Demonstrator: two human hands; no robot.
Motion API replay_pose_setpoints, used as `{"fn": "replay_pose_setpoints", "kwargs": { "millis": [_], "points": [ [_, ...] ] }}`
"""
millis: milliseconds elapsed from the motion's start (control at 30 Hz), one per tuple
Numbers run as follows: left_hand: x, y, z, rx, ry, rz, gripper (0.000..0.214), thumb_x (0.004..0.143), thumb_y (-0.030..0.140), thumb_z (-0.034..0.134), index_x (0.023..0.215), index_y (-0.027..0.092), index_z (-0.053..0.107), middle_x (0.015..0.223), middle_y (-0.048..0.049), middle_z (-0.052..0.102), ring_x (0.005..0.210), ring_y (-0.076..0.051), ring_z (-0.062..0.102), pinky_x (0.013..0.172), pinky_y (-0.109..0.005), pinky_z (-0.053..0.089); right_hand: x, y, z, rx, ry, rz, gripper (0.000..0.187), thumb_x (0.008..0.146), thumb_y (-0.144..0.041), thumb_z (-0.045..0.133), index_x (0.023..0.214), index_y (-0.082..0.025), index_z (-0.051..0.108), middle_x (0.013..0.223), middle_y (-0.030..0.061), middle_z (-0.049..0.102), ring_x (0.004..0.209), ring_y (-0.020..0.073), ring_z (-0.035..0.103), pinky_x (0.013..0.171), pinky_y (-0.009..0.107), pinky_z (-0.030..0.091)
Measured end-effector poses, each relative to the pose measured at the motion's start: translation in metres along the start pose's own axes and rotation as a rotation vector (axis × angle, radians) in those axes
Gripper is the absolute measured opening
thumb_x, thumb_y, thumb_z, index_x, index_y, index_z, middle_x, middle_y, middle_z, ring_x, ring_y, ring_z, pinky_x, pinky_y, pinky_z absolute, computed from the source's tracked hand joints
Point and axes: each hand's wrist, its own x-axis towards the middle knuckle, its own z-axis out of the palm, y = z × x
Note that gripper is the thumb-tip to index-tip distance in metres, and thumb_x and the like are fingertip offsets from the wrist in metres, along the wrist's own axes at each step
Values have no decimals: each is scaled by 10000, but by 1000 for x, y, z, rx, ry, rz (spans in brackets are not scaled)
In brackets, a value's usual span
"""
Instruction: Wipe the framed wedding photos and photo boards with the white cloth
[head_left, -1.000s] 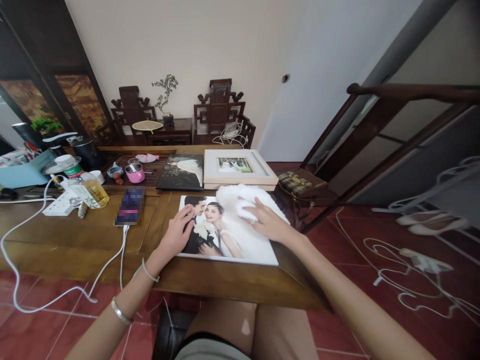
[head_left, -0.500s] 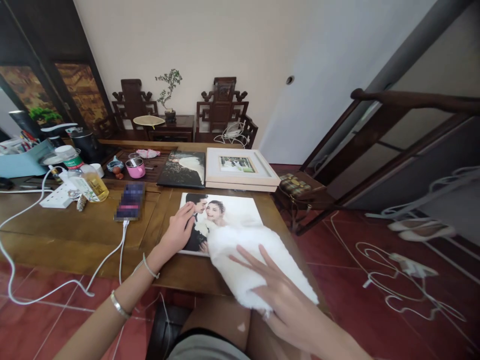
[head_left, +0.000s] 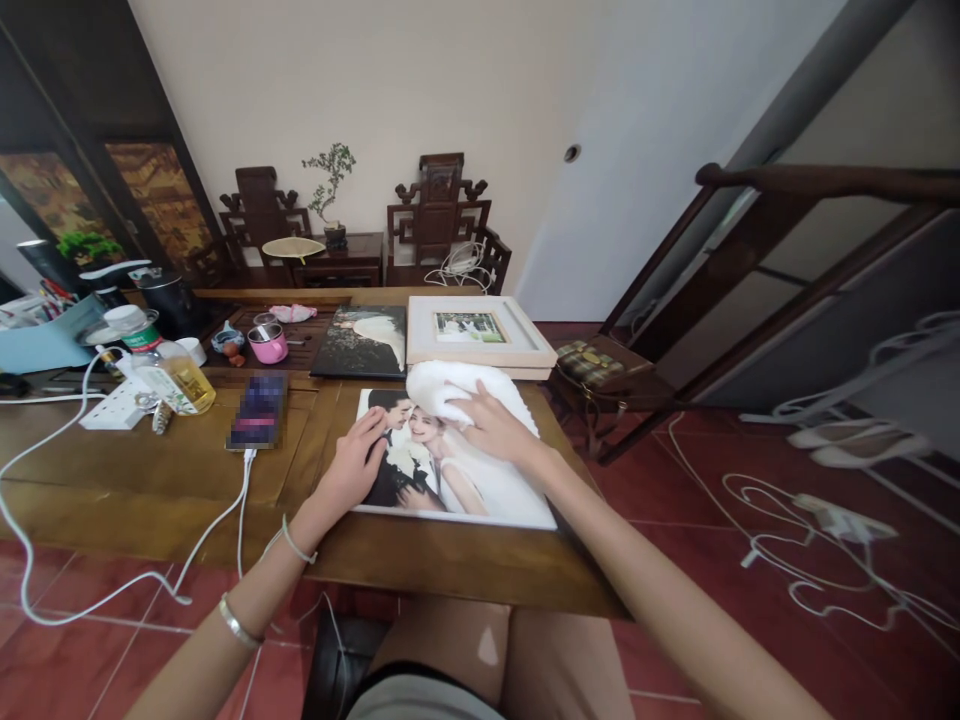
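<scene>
A wedding photo panel [head_left: 420, 480] with a white edge lies flat on the wooden table in front of me. On its left side rests my left hand [head_left: 355, 462], fingers stretched out and lying flat. My right hand [head_left: 491, 425] grips a fluffy white cloth [head_left: 435, 382] and presses it over the panel's upper right part. The cloth covers that far corner and reaches past the panel's far edge. Folds of the cloth partly hide the right fingertips.
Behind the panel lie a dark photo panel [head_left: 360, 340] and a stack of pale picture frames [head_left: 525, 345]. To the left are a phone [head_left: 259, 412] on a white cable, a pink cup [head_left: 268, 343], an oil bottle [head_left: 184, 380] and a power strip [head_left: 112, 402]. A chair stands at right.
My right hand has slid the white cloth away from me, from the panel's near right corner to its far edge. My left hand has stayed in place.
</scene>
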Motion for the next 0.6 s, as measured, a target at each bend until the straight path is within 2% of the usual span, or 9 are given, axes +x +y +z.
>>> {"fn": "replay_pose_setpoints", "kwargs": {
  "millis": [100, 233, 367, 467, 600],
  "points": [
    [0, 0, 1, 1, 8, 2, 387, 936, 219, 397, 1281, 159, 560, 1413, -114, 480, 1346, -235, 402, 1114, -457, 336, -14, -17, 3, -14, -26, -16, 369, 814, -115, 438, 1117, -120, 650, 1334, 175, 556, 1377, 317, 322, 1108, 630, 153],
    [1, 1, 2, 16, 5, -9, 386, 929, 196, 403, 1282, 163, 558, 1418, -111, 474, 1349, -235, 398, 1110, -460, 343, -70, -66, 2, 18, -125, -79, 456, 661, -15, 451, 1030, -143, 687, 1472, 133, 401, 1432, 323, 153, 1113, 655, 95],
    [1, 3, 1, 28, -11, -16, 390, 932, 201, 396, 1287, 155, 552, 1421, -120, 469, 1352, -237, 392, 1109, -460, 342, -115, -101, -3, 48, -191, -145, 387, 581, -6, 448, 818, -163, 710, 1517, 91, 321, 1438, 324, 112, 1128, 643, 37],
    [0, 3, 0, 27, -8, -17, 391, 934, 207, 395, 1290, 155, 549, 1423, -119, 466, 1352, -237, 392, 1111, -458, 339, -110, -98, -6, 86, -213, -140, 437, 601, -13, 449, 914, -166, 712, 1500, 103, 356, 1430, 312, 168, 1128, 640, 73],
    [0, 2, 1, 25, -4, 0, 391, 934, 196, 390, 1288, 171, 554, 1424, -102, 469, 1352, -232, 392, 1116, -460, 332, -60, -66, -4, 50, -166, -60, 488, 696, -43, 447, 1126, -144, 655, 1438, 158, 445, 1417, 310, 223, 1109, 644, 135]
  ]
}}
